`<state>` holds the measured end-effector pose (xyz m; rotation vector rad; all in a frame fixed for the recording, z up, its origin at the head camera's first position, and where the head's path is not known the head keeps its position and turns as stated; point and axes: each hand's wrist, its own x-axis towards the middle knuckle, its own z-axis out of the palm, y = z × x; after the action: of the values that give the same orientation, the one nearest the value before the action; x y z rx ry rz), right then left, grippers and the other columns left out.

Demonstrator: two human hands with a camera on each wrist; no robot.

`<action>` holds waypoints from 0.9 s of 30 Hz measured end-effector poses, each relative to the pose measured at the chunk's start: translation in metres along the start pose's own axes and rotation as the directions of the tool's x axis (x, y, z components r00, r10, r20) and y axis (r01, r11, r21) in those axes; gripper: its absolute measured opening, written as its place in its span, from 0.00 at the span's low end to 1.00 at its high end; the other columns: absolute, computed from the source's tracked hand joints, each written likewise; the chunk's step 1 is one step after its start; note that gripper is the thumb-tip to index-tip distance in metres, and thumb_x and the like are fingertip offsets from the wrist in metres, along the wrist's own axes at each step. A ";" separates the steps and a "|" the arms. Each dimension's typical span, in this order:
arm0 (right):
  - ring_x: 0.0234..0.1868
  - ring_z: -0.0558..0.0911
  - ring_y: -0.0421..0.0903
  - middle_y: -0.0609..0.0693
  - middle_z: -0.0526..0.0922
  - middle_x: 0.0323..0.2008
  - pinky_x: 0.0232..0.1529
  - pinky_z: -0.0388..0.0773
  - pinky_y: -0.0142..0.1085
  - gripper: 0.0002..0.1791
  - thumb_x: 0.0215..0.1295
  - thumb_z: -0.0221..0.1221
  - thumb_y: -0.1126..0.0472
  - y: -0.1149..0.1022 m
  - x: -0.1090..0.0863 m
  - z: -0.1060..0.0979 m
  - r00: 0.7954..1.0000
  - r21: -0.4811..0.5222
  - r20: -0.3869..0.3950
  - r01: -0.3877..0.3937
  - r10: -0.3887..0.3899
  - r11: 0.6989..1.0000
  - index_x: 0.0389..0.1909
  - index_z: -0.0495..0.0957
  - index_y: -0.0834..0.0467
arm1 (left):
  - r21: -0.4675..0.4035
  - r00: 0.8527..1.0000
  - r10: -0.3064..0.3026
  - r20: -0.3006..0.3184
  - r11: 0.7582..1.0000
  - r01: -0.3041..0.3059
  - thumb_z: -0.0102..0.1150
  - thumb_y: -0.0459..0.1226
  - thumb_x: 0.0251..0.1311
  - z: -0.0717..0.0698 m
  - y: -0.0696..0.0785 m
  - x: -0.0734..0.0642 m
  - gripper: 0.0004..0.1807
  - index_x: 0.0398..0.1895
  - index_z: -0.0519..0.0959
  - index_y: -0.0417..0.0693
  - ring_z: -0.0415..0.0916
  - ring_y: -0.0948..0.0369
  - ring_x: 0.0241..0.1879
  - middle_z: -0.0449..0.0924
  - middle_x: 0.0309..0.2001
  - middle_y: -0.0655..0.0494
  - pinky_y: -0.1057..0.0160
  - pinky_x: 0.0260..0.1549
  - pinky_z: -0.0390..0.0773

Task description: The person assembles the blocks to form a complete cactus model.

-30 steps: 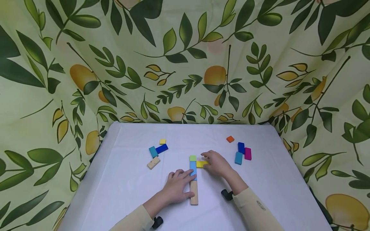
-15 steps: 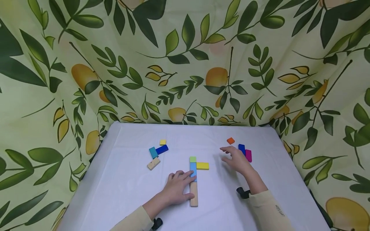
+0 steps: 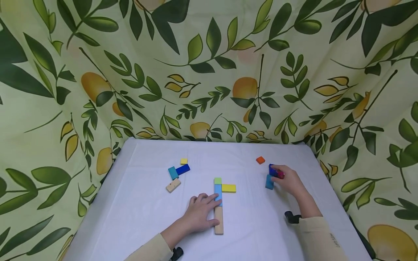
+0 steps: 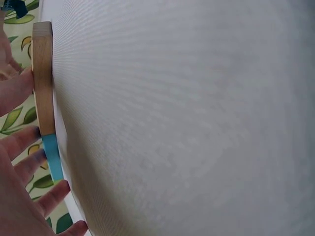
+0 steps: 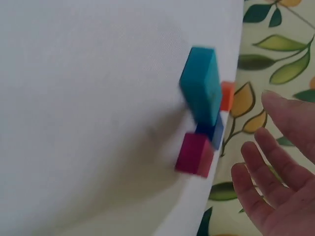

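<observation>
Left grip (image 3: 200, 212) rests, fingers spread, against the long wood block (image 3: 219, 221) and light-blue block (image 3: 218, 190); light pressure should steady them. Right grip (image 3: 290, 180), fingers apart, hovers by the magenta block (image 5: 189, 155), right of the navy block (image 5: 217, 132); pinching its sides squarely seems best.

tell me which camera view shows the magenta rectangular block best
The right wrist view: the magenta rectangular block appears larger there, two faces clear of the right hand, though slightly blurred. The head view shows it small and partly hidden by that hand. The left wrist view doesn't show it.
</observation>
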<state>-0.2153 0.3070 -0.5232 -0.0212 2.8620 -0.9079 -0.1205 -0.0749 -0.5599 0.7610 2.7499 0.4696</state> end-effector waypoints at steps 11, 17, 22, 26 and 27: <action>0.73 0.54 0.76 0.71 0.52 0.76 0.65 0.61 0.69 0.44 0.60 0.67 0.70 0.033 0.008 -0.011 0.982 0.011 0.142 -0.124 0.122 0.992 0.76 0.59 0.60 | -0.004 1.000 -0.005 0.008 1.000 0.005 0.59 0.63 0.62 0.001 -0.001 0.001 0.38 0.75 0.64 0.71 0.58 0.52 0.71 0.56 0.79 0.67 0.36 0.63 0.61; 0.73 0.56 0.75 0.73 0.55 0.74 0.66 0.62 0.67 0.43 0.60 0.66 0.71 0.045 0.016 -0.007 0.981 -0.013 0.163 -0.105 0.106 0.994 0.76 0.58 0.62 | 0.002 1.000 -0.008 0.003 1.000 0.008 0.60 0.63 0.62 -0.001 -0.001 0.001 0.38 0.75 0.64 0.71 0.59 0.51 0.71 0.56 0.78 0.66 0.36 0.63 0.61; 0.73 0.55 0.74 0.74 0.59 0.73 0.68 0.59 0.67 0.42 0.60 0.66 0.71 0.049 0.016 -0.005 0.985 -0.035 0.155 -0.065 0.070 0.997 0.74 0.59 0.65 | -0.003 1.000 -0.013 0.009 1.000 0.013 0.60 0.63 0.61 0.000 -0.001 0.002 0.39 0.75 0.65 0.71 0.59 0.51 0.71 0.56 0.78 0.66 0.35 0.63 0.61; 0.72 0.58 0.74 0.74 0.61 0.71 0.67 0.61 0.66 0.42 0.60 0.68 0.67 0.049 0.015 -0.005 0.985 -0.065 0.154 -0.063 0.072 0.996 0.74 0.59 0.67 | -0.001 1.000 -0.018 0.014 1.000 0.018 0.60 0.63 0.61 0.001 -0.001 0.002 0.39 0.75 0.64 0.71 0.59 0.51 0.71 0.56 0.78 0.67 0.34 0.63 0.61; 0.71 0.59 0.74 0.74 0.62 0.70 0.67 0.62 0.66 0.43 0.60 0.68 0.66 0.049 0.015 -0.006 0.985 -0.067 0.151 -0.071 0.080 0.995 0.74 0.60 0.67 | -0.001 1.000 -0.018 0.012 1.000 0.018 0.60 0.63 0.61 0.001 0.000 0.002 0.39 0.75 0.65 0.71 0.59 0.51 0.71 0.56 0.78 0.66 0.34 0.63 0.61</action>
<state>-0.2292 0.3497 -0.5481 0.0110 2.7269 -0.7691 -0.1223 -0.0737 -0.5614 0.7356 2.7427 0.4614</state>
